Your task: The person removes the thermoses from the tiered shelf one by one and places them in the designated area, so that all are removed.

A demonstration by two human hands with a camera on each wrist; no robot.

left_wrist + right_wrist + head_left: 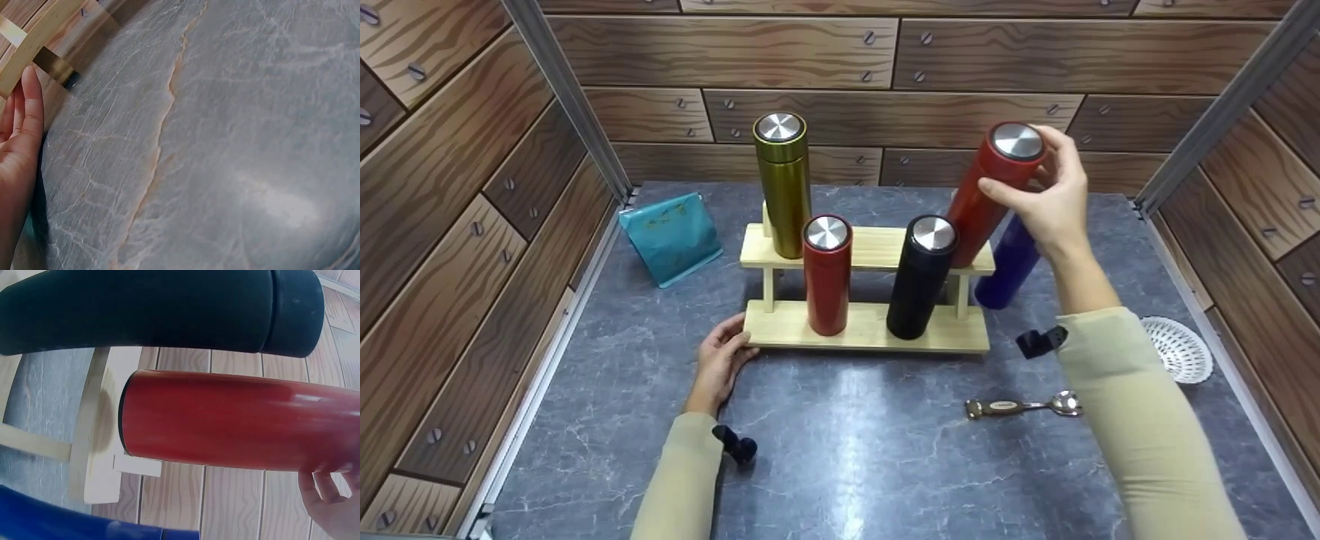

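Note:
A red thermos flask leans at the right end of the upper shelf of a two-tier wooden rack. My right hand holds it round the top, below the steel-topped lid. In the right wrist view, the base of this red flask is at the shelf; I cannot tell whether it touches. My left hand grips the left end of the lower shelf, thumb at the front corner. A gold flask stands upper left. Another red flask and a black flask occupy the lower shelf.
Behind my right wrist, a blue flask stands on the grey marbled table beside the rack. A teal pouch is at the left. To the right lie a spoon and a white perforated basket, partly hidden by my sleeve.

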